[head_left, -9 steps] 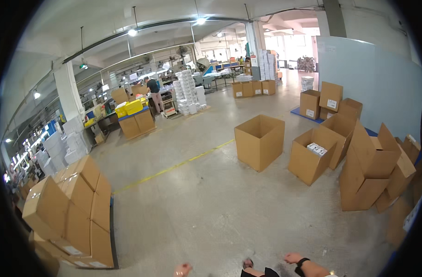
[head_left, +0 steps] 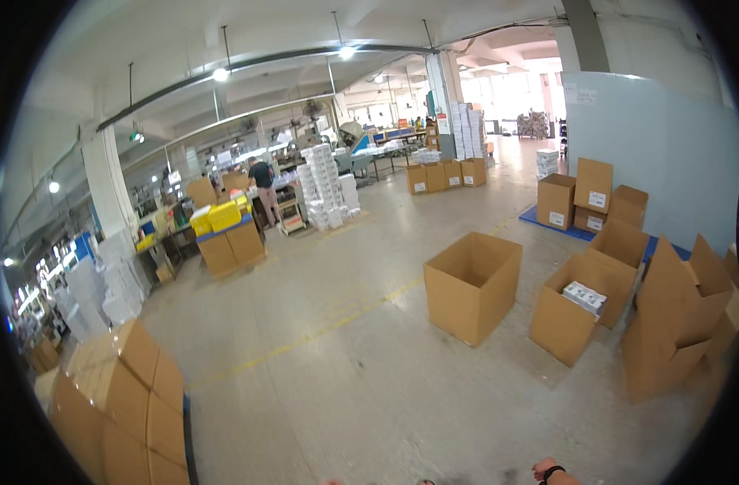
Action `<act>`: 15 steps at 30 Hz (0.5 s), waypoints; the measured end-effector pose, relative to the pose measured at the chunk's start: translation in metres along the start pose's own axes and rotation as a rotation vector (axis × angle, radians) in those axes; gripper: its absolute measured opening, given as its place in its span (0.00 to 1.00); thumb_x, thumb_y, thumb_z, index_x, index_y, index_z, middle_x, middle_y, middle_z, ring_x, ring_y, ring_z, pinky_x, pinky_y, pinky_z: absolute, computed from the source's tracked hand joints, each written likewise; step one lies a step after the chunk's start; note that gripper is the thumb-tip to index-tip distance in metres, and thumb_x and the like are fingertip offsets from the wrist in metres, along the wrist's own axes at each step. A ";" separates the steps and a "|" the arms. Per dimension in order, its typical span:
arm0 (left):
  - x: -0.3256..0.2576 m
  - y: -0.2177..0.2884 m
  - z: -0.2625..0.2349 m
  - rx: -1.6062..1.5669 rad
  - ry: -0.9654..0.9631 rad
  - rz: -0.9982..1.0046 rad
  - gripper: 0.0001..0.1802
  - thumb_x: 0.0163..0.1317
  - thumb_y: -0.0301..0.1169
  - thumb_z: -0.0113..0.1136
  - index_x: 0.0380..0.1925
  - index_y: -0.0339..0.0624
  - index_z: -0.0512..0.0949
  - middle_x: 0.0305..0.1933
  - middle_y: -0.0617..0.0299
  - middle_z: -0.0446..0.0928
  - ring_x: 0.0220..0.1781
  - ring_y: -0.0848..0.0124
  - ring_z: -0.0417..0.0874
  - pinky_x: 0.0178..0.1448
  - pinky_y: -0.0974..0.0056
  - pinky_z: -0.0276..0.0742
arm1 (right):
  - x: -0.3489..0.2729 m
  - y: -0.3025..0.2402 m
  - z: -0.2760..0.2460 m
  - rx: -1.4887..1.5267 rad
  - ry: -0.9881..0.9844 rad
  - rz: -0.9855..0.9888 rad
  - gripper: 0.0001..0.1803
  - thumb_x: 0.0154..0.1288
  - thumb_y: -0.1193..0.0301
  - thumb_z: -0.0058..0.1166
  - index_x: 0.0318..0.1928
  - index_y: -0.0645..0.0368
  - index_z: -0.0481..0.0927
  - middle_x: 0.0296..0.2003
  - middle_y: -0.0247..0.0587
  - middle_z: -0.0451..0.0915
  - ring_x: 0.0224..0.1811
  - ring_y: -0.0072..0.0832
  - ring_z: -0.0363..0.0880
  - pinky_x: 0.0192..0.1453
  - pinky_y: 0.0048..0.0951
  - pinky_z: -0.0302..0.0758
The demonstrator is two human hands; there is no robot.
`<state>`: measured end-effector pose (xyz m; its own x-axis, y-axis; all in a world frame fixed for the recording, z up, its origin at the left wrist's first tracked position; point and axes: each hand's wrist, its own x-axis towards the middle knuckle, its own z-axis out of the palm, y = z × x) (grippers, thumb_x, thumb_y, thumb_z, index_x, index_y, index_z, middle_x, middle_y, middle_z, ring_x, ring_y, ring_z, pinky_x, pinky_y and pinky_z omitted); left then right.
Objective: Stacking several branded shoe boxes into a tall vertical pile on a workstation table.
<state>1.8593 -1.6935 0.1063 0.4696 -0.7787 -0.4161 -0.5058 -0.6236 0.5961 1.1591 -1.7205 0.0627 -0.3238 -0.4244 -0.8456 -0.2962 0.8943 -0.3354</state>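
Note:
My right hand point(head_left: 542, 468) hangs low at the bottom edge, a dark band round its wrist. Its fingers are loosely bent, with nothing seen in them, and it touches nothing. Of my left hand point(head_left: 331, 482) only a small blurred bit shows at the lower rim; its fingers are hidden. Ahead of me on the floor stands a large open-topped cardboard box point(head_left: 470, 301), out of reach of both hands. To its right, another open carton point(head_left: 565, 326) holds white small boxes point(head_left: 584, 297).
Stacked cartons point(head_left: 127, 396) stand at the near left. More open cartons point(head_left: 677, 323) crowd the right, beside a pale blue partition point(head_left: 652, 137). A yellow floor line point(head_left: 305, 338) crosses ahead. Farther back, a person point(head_left: 262, 187) stands by worktables near white stacks point(head_left: 321, 186).
The view has tilted and moved forward; the box ahead looks bigger and nearer. Both my hands have slid down toward the lower edge, the left almost out of sight.

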 end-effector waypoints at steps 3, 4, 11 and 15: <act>0.007 0.062 -0.006 0.003 -0.359 0.141 0.24 0.53 0.46 0.51 0.43 0.40 0.75 0.40 0.57 0.77 0.39 0.65 0.76 0.36 0.56 0.72 | 0.065 -0.098 0.034 -1.160 0.125 -0.898 0.13 0.54 0.66 0.44 0.25 0.62 0.78 0.19 0.46 0.76 0.25 0.35 0.77 0.30 0.38 0.73; 0.027 0.074 -0.009 0.001 -0.363 0.126 0.24 0.53 0.46 0.51 0.43 0.40 0.75 0.40 0.57 0.77 0.39 0.64 0.76 0.36 0.56 0.72 | 0.074 -0.164 0.054 -1.184 -0.102 -0.770 0.14 0.54 0.64 0.40 0.27 0.57 0.79 0.23 0.46 0.77 0.28 0.37 0.76 0.35 0.41 0.70; 0.231 0.159 -0.011 -0.043 -0.368 0.044 0.24 0.53 0.45 0.52 0.45 0.40 0.73 0.42 0.57 0.76 0.41 0.64 0.75 0.38 0.57 0.71 | -0.002 -0.585 0.174 -0.520 -0.239 -0.761 0.21 0.58 0.58 0.44 0.45 0.59 0.75 0.45 0.44 0.75 0.47 0.37 0.72 0.50 0.34 0.67; 0.418 0.257 -0.078 0.035 -0.392 0.106 0.25 0.53 0.44 0.52 0.46 0.39 0.72 0.43 0.57 0.75 0.41 0.63 0.75 0.39 0.58 0.71 | 0.078 -0.711 0.215 -0.538 -0.356 -0.734 0.20 0.57 0.58 0.46 0.44 0.59 0.75 0.43 0.44 0.76 0.44 0.35 0.73 0.47 0.32 0.68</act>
<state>1.9822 -2.1742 0.1395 0.1059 -0.8020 -0.5879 -0.5639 -0.5354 0.6287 1.5380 -2.3585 0.1462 0.3690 -0.7035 -0.6074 -0.7147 0.2030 -0.6693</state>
